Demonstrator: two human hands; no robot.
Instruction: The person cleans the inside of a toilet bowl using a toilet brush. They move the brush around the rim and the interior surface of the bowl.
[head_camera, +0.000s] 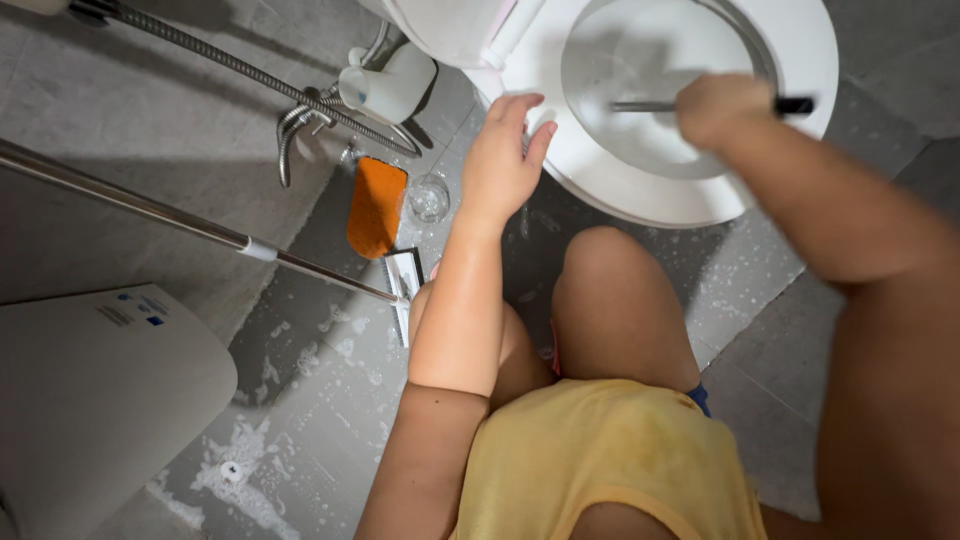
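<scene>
Over round white toilet bowl (690, 190) | right hand (722, 108) grips thin brush handle (650, 105)

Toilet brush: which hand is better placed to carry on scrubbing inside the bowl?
Right. The right hand already has its grip on the brush handle, whose shaft reaches into the bowl. The left hand is open, resting at the toilet rim, holding nothing.

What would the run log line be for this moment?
left hand: open, resting on toilet rim | right hand: gripping brush handle inside bowl | floor: orange sponge, soap suds
</scene>
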